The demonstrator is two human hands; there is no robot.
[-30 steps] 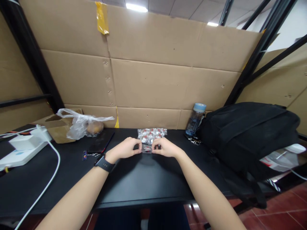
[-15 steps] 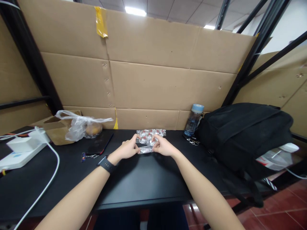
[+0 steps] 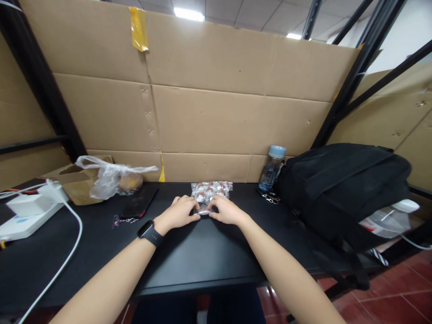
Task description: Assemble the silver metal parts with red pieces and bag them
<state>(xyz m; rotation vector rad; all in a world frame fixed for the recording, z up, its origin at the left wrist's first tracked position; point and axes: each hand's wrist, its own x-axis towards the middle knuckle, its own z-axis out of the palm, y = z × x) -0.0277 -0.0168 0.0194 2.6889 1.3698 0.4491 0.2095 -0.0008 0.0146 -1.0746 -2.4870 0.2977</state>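
On the black table [image 3: 199,256] my left hand [image 3: 178,212] and my right hand [image 3: 225,210] meet over a small clear plastic packet [image 3: 203,209], fingers curled and pinching its two ends, pressing it down against the tabletop. A black watch is on my left wrist. Just behind the hands lies a clear bag of silver-and-red wrapped pieces [image 3: 211,191].
A blue-capped water bottle [image 3: 272,169] and keys [image 3: 269,197] stand right of the bag, beside a big black backpack [image 3: 344,189]. Left: a phone [image 3: 139,202], a plastic bag holding a brown thing [image 3: 116,179], a cardboard box [image 3: 76,182], a white charger with cable [image 3: 32,209]. Cardboard walls stand behind.
My hands came closer together and lowered the small packet onto the table, just in front of the bag of wrapped pieces. The view tilted slightly.
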